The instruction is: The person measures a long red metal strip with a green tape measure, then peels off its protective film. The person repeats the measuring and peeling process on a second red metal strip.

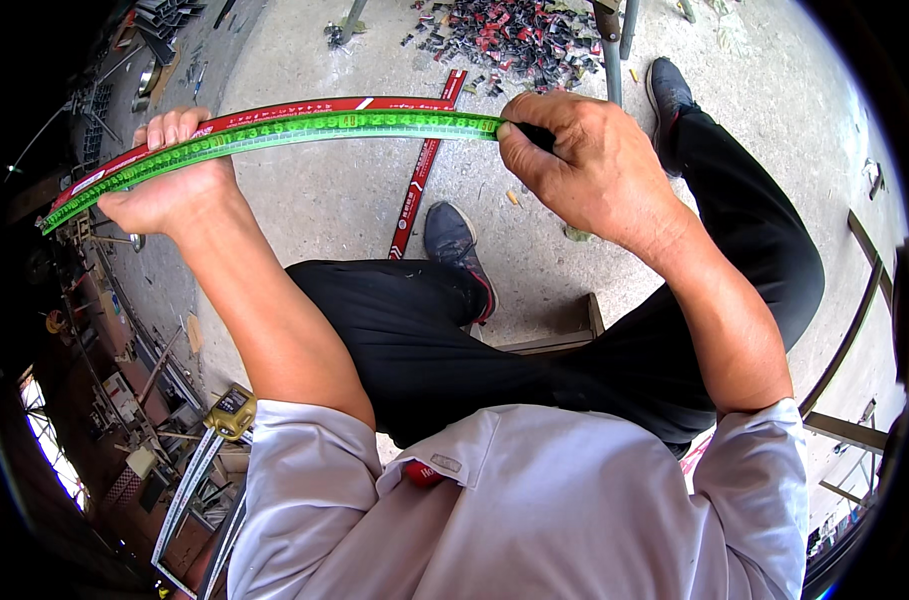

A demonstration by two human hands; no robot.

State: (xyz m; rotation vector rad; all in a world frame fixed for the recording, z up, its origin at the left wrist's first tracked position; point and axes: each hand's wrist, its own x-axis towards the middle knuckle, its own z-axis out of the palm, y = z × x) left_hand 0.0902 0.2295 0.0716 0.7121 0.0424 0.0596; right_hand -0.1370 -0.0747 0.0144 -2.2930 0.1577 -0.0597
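Observation:
A long green measuring tape point(304, 128) with printed marks stretches in an arc in front of me, from the far left to my right hand. Along its far side runs a red printed strip point(264, 115). My left hand point(179, 165) is closed around both, its fingertips showing over the far edge and the thumb on the near side. Between thumb and forefinger, my right hand point(584, 165) pinches the right end of the tape; a dark patch inside its curled fingers cannot be made out. A second red strip point(414, 195) lies on the floor beneath, partly covered by the tape.
A heap of small black and red pieces point(514, 40) lies on the concrete floor point(314, 200) beyond my hands, next to a metal leg point(611, 55). A yellow tape measure point(232, 410) is at lower left, among metal clutter. Metal bars point(844, 432) stand at right.

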